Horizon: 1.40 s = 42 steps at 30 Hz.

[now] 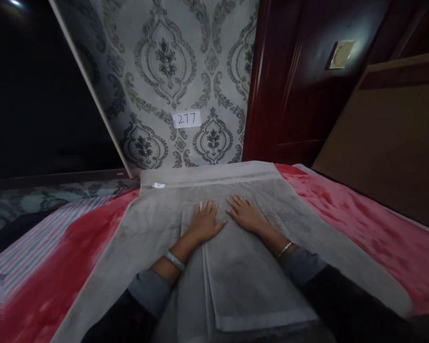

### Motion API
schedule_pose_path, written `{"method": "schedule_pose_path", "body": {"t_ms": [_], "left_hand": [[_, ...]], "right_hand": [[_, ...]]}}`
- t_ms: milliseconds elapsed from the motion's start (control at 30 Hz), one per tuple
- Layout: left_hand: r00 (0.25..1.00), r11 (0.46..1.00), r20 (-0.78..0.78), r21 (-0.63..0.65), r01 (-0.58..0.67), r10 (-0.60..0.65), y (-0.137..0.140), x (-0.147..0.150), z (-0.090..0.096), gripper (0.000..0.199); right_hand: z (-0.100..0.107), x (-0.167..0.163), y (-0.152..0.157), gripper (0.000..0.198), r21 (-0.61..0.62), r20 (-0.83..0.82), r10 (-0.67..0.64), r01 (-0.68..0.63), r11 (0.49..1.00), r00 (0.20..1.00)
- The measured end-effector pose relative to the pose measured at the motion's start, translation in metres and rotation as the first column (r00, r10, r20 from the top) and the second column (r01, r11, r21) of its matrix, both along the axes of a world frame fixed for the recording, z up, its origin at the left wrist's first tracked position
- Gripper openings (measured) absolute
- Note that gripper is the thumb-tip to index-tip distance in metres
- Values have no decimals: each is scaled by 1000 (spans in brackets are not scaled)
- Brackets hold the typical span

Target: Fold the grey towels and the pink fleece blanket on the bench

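A folded grey towel (250, 281) lies lengthwise on a larger grey towel (128, 257) that is spread flat. My left hand (205, 223) rests palm down near the far end of the folded one, fingers stretched out and thumb pointing right. Beside it, my right hand (247, 214) also presses flat on the cloth with its fingers spread. Neither hand grips anything. Layered folded edges run toward me below my left hand. At the far left of the spread towel is a small white tag (158, 185).
Red blankets (343, 209) show on both sides, with a striped sheet (57, 228) at left. Patterned wallpaper (164, 62) bears a paper label (187, 119) reading 277. A dark screen (46, 95) stands left; a brown board (389, 138) leans at right, near a wall switch (342, 54).
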<state>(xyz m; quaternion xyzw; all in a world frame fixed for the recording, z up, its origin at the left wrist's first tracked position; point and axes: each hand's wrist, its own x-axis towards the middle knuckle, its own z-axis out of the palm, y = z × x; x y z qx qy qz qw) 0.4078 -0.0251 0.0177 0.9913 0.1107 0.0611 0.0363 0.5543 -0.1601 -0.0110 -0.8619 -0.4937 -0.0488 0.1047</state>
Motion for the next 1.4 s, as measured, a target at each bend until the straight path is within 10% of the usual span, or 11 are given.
{"method": "schedule_pose_path", "body": {"t_ms": [800, 1133, 1400], "left_hand": [[999, 999, -41, 42, -10, 12, 14, -14, -22, 80], [990, 987, 57, -97, 131, -125, 6, -38, -4, 54], [982, 976, 11, -107, 191, -191, -23, -44, -24, 57]], "right_hand": [[-8, 0, -32, 63, -46, -66, 94, -97, 994, 993], [8, -70, -85, 61, -83, -140, 219, -231, 969, 966], [1, -129, -91, 57, -65, -79, 414, -419, 906, 907]]}}
